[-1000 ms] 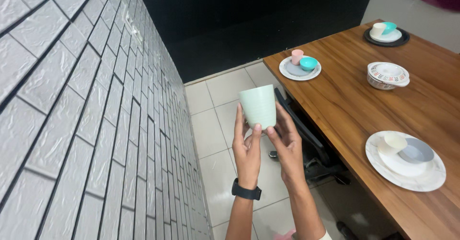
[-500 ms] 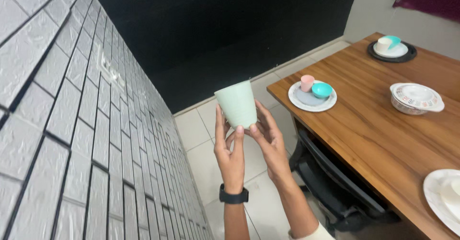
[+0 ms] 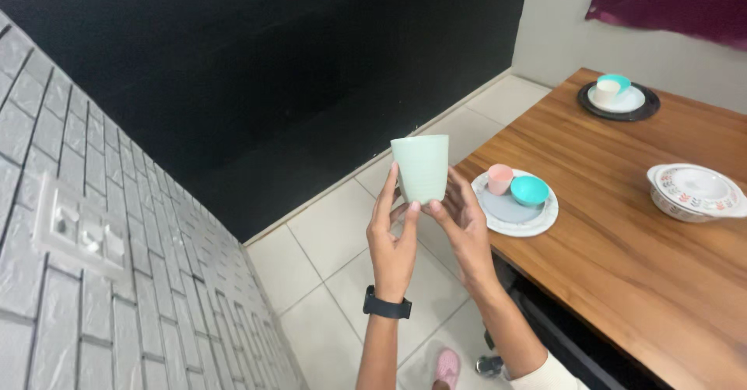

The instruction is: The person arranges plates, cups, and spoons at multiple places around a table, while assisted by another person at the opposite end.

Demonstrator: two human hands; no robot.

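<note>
Fingers of the left hand (image 3: 391, 238) and right hand (image 3: 461, 226) close together around the base of a pale green cup (image 3: 421, 167), holding it upright in the air above the tiled floor (image 3: 327, 242), just beside the wooden table (image 3: 622, 242) edge near a plate (image 3: 517, 211) with a pink cup (image 3: 499, 178) and teal bowl (image 3: 529, 190).

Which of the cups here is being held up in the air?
The pale green cup, gripped at its base by both hands. The pink cup and the cream cup stand on plates on the table.
</note>
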